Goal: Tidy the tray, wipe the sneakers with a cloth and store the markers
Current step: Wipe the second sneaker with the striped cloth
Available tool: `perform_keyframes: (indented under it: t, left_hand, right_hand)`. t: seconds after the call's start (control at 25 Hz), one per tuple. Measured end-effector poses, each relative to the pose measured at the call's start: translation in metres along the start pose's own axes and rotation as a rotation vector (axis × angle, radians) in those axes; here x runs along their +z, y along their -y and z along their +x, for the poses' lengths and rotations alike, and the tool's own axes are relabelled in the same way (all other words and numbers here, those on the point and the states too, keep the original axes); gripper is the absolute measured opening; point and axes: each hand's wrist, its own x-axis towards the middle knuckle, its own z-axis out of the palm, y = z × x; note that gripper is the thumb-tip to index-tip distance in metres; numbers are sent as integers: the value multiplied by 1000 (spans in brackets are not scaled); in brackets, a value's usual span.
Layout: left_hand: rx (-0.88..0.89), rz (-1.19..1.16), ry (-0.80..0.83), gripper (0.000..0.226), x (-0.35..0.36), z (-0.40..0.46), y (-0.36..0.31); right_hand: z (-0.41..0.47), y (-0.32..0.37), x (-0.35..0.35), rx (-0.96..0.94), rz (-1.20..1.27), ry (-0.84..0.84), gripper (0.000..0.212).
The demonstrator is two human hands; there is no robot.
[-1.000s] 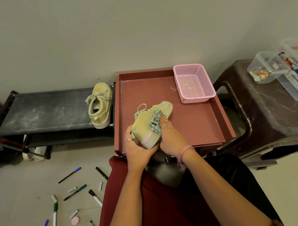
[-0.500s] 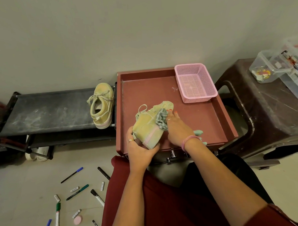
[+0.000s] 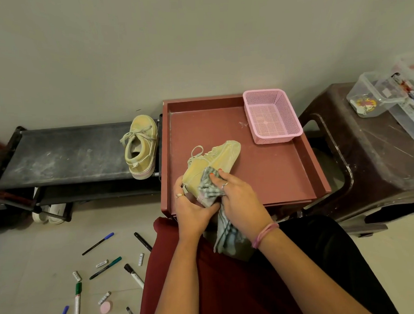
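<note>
While the dusty yellow canvas sneaker (image 3: 213, 161) lies tilted on the near part of the red rectangular tray (image 3: 267, 168), I see my left hand (image 3: 191, 209) grasping its heel. My right hand (image 3: 240, 200) presses the grey checked cloth (image 3: 210, 187) against its side, fingers curled into the fabric. A second yellow sneaker (image 3: 141, 147) sits on the black shelf (image 3: 60, 155); assorted markers (image 3: 104, 268) lie scattered on the floor.
</note>
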Motion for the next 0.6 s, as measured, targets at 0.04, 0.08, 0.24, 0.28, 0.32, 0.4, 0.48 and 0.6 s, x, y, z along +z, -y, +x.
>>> perform_keyframes:
  t: [0.04,0.08,0.24,0.28,0.32,0.4,0.48,0.6]
  left_hand:
    - [-3,0,-1,89,0,0,1]
    - [-2,-4,2,89,0,0,1]
    - [22,31,-4,89,0,1,3]
    - [30,38,-7,89,0,2,3]
    - [32,40,-6,89,1,2,4]
    - [42,40,3,93,1,3,4]
    - [58,57,29,103,0,3,5]
    - [104,132,71,112,-4,5,8]
  right_hand:
    - [5,-4,-4,19,33,-40,55]
    - [10,-11,-9,48,33,-67,50]
    - [37,-43,-39,275,-69,-269,28]
    - [43,-46,-42,306,-61,-283,26]
    - [49,-45,-41,305,-64,-236,29]
    - [51,-35,-21,231,-95,-18,47]
    - [39,-22,2,152,-138,76,70]
    - [20,-15,2,137,-122,107,76]
